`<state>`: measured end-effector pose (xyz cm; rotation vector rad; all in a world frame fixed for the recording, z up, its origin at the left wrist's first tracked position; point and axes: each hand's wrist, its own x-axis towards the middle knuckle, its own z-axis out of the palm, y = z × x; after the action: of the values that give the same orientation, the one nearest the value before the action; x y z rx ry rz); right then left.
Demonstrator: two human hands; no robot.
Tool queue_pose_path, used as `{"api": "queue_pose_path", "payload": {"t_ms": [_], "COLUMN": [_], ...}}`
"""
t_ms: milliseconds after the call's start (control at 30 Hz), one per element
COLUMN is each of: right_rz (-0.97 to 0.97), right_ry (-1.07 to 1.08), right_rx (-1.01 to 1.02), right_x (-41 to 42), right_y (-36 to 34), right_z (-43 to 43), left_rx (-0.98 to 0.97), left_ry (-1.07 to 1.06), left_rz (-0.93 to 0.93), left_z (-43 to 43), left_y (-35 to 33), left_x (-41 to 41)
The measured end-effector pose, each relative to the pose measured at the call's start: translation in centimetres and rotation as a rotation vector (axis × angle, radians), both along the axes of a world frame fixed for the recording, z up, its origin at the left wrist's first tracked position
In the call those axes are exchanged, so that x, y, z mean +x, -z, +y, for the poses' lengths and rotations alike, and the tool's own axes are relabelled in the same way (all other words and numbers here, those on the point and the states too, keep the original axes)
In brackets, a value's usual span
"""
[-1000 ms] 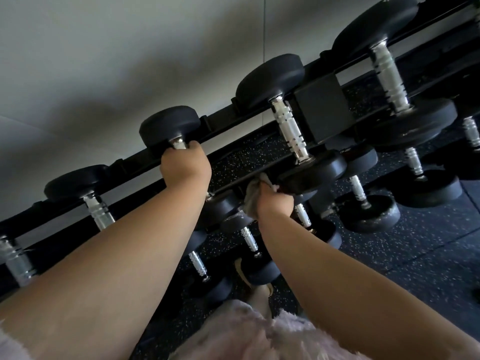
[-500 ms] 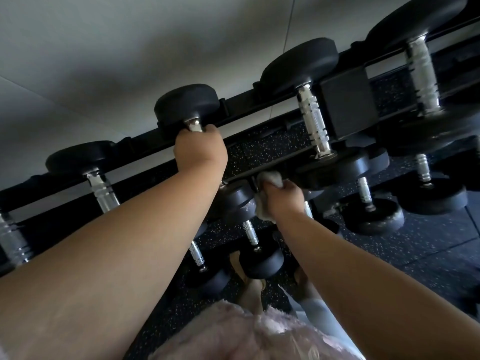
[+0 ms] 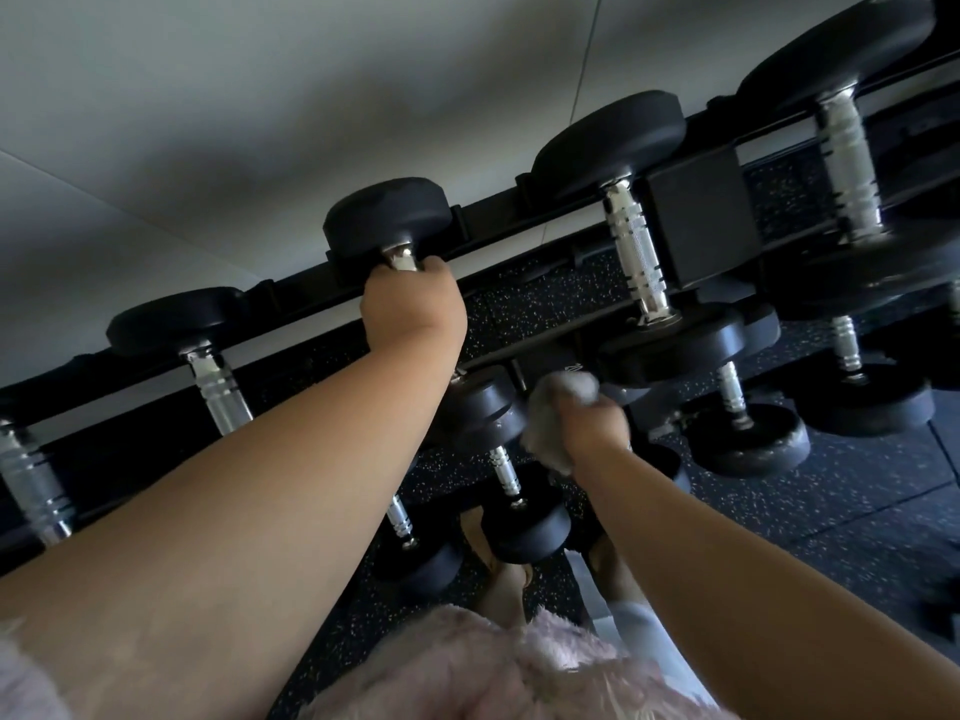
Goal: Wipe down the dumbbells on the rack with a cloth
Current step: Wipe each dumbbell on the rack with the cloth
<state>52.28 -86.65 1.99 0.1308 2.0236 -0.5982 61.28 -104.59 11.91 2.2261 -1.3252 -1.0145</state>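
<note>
Grey cloth, crumpled into a ball, sits in the right hand, whose fingers are curled tight around it. The left hand is wrapped around the chrome handle of a black dumbbell on the top tier of the rack. The two hands are apart, with the left one higher and farther away.

The cloth is just beside the near head of this dumbbell; I cannot tell if it really touches. About progress, I judge that the work is in the middle of this one dumbbell. No surface shows a clear mark of wiping, so what is finished cannot be read. Many dumbbells on the top and lower tiers probably wait for the cloth.

The long axis of the held dumbbell runs across the rack's rails, from the far head by the wall down toward the person, like the next dumbbell.
</note>
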Motion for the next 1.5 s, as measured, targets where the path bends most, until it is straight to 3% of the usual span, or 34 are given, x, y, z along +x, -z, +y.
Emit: {"api": "queue_pose_path", "payload": {"t_ms": [100,333,500,600,700,767,933,1067,1167,1300,1433,1500], "right_rz": [0.05,0.081,0.004,-0.098,-0.118,-0.083,0.073,-0.071,-0.11,0.088,0.17,0.508], "right_ry": [0.167,-0.023,0.309,0.252,-0.083,-0.183,0.071,-0.042,-0.278,-0.374,-0.705,-0.874], "right_rx": [-0.072,-0.181,-0.168,-0.11,-0.135,-0.143,-0.039,-0.074,-0.106,-0.111,-0.279,-0.475], "right_x": [-2.4,-0.5,-0.2,0.9,1.6,1.7,-0.6,0.8,1.3,-0.8,-1.1,-2.5], "right_y": [0.4,0.8,-0.4,-1.3,-1.3,-0.9,-0.9,-1.7,-2.0,-5.8,-12.8,-16.6], "right_z": [-0.4,0.9,-2.2,-3.7,-2.6,-1.4,-2.1,-3.4,-1.4,1.9,3.7,3.3], "left_rx": [-0.002,-0.017,-0.028,-0.026,-0.033,-0.039,-0.041,-0.046,-0.039,-0.028,-0.002,0.017], "left_ry": [-0.015,-0.02,-0.026,-0.022,-0.016,-0.016,-0.017,-0.01,-0.007,-0.01,0.004,0.02], "left_rz": [0.003,0.0,-0.015,-0.021,-0.029,-0.027,-0.021,-0.042,-0.04,-0.027,-0.029,-0.061], "left_z": [-0.1,-0.1,-0.3,-0.1,-0.1,-0.1,-0.2,-0.2,-0.2,-0.1,0.1,0.2], "left_y": [0.0,0.4,0.5,0.6,0.7,0.7,0.9,1.2,1.1,0.7,0.4,0.2], "left_x": [0.0,-0.1,0.0,-0.1,0.0,0.1,0.0,0.2,0.3,0.2,0.3,0.4]}}
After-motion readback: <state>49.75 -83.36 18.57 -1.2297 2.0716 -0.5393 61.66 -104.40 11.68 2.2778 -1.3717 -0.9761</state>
